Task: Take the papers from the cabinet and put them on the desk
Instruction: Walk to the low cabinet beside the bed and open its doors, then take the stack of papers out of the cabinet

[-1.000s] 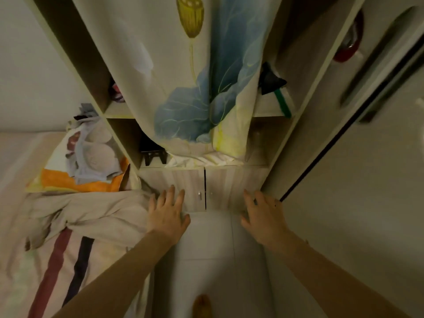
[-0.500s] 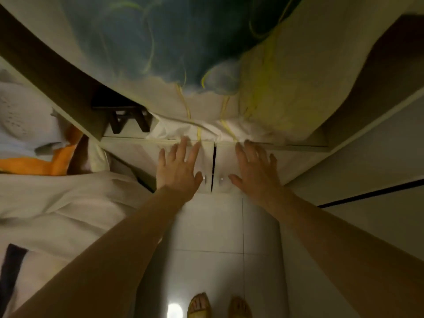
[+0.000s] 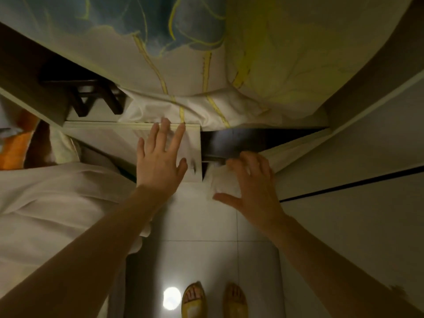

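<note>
Low cabinet (image 3: 128, 134) in pale wood grain, two small doors: left door (image 3: 190, 145) shut, right door (image 3: 220, 182) blurred, swung open onto a dark interior (image 3: 241, 140). No papers discernible inside.

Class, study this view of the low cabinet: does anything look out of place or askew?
Yes. The pale printed curtain is bunched on the shelf over the two pale cabinet doors, overhanging their top edge. The right door is swung open on a dark gap, while the left door is shut.

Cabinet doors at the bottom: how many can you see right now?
2. The left door is closed under the left hand; the right door, blurred, is swinging open at the right hand.
</note>
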